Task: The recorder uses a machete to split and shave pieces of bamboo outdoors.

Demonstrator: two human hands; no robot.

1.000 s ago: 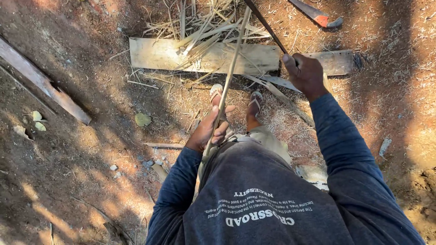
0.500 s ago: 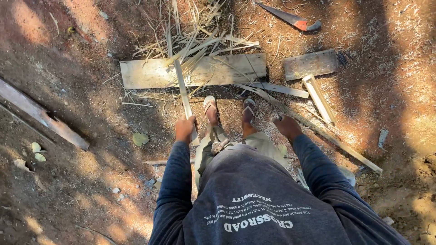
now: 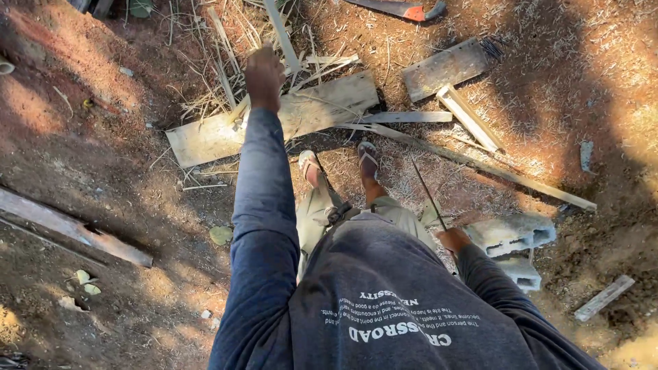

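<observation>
So the long pale cane strip point(image 3: 282, 34) is up in the left hand point(image 3: 264, 72), fist closed round it, arm stretched out over the flat wooden board point(image 3: 205, 137), probably to keep its length off the dirt. The right hand point(image 3: 454, 240) sits low by the hip, closed on a thin dark blade point(image 3: 428, 194) pointing away from the body, just beside the grey concrete block point(image 3: 521, 233). Sandalled feet point(image 3: 339, 164) stand among loose offcuts.

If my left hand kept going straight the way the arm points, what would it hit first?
Probably the pale bamboo strip that the left hand already grips; past it, dry bamboo splinters on the ground. Depth is unclear from overhead.
</observation>
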